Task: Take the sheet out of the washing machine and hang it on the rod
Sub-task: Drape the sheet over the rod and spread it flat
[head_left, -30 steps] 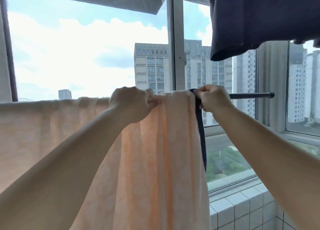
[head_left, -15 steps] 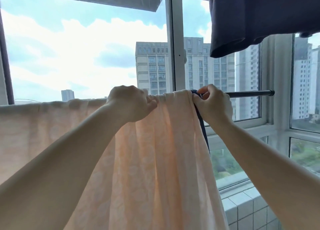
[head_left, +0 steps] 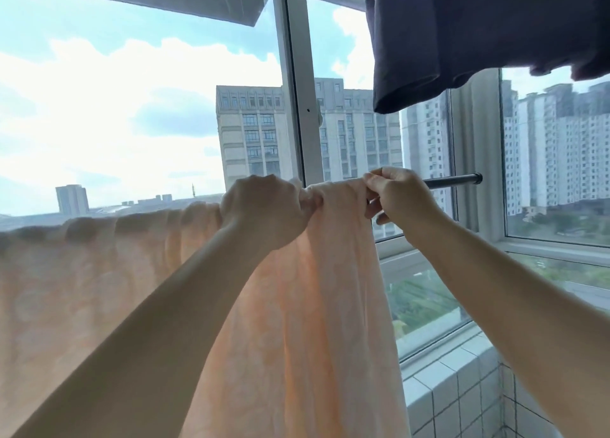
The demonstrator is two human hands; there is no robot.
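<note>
the thin peach cotton sheet (head_left: 313,305) hangs over the dark metal rod (head_left: 452,180) by the window, bunched in folds along the top. the left hand (head_left: 264,211) grips a bunch of sheet at the rod, fingers curled tight. the right hand (head_left: 401,195) pinches the sheet's right edge on the rod. a dark navy cloth (head_left: 478,28) hangs above.

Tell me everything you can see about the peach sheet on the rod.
The sheet is thin, pale peach fabric with a faint pattern, lit through from the window. It hangs draped over the rod, bunched in folds along the top, falling past the frame's bottom edge. The left hand grips its gathered top; the right hand pinches its right edge at the rod.
</note>
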